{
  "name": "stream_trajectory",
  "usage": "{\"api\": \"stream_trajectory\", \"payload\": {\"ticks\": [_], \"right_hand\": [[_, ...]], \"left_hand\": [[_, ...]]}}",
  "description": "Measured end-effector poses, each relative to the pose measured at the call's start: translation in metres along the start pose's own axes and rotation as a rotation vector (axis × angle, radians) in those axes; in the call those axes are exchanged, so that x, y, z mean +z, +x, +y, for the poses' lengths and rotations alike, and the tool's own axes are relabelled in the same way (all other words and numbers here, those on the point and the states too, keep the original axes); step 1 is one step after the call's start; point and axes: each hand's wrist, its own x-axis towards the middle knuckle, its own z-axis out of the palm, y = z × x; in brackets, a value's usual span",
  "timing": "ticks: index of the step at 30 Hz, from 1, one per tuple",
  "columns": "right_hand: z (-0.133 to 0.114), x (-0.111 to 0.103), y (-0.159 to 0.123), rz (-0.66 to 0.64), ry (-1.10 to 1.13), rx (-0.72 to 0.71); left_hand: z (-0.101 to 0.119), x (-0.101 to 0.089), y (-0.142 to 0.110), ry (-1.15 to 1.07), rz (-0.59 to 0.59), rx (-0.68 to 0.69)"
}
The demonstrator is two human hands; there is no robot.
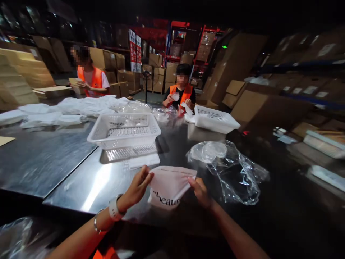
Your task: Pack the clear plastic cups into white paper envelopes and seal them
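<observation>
Between my two hands a white pouch [168, 183] with black lettering is stretched out above the near edge of the metal table. My left hand [138, 185] pinches its upper left corner, and my right hand [199, 189] grips its right side. A seam or opening line runs along the pouch's top edge. Just beyond it a flat white piece [145, 161] lies on the table, in front of a white perforated basket [124, 140]. Right of my hands rests a clear plastic bag [237, 172] with round translucent items [212, 150] at its far end.
White packets [91, 106] are heaped at the back left of the table [72, 180]. A second white basket [215, 120] stands at the back right. Two people in orange vests [98, 82] work across the table. Cardboard boxes [258, 100] surround the area.
</observation>
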Motion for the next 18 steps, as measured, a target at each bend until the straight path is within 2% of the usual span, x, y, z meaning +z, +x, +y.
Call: {"api": "stream_trajectory", "payload": {"ticks": [3, 5, 8, 11, 14, 16, 18], "right_hand": [[-0.016, 0.0, -0.009, -0.147, 0.088, 0.0], [-0.021, 0.009, -0.028, -0.167, 0.151, 0.01], [-0.023, 0.029, -0.064, -0.049, 0.21, 0.036], [-0.028, 0.046, -0.088, 0.111, 0.125, 0.048], [-0.034, 0.055, -0.093, 0.235, -0.018, -0.021], [-0.033, 0.058, -0.09, 0.287, -0.084, -0.051], [-0.028, 0.061, -0.086, 0.314, -0.129, -0.011]], "left_hand": [[-0.007, -0.002, -0.009, -0.036, -0.076, -0.033], [-0.016, 0.002, -0.025, -0.025, -0.048, -0.097], [-0.03, 0.013, -0.058, 0.007, 0.057, -0.211], [-0.038, 0.025, -0.083, 0.055, 0.169, -0.277], [-0.038, 0.032, -0.092, 0.145, 0.295, -0.315], [-0.036, 0.034, -0.091, 0.184, 0.315, -0.324], [-0.036, 0.035, -0.087, 0.207, 0.316, -0.325]]}}
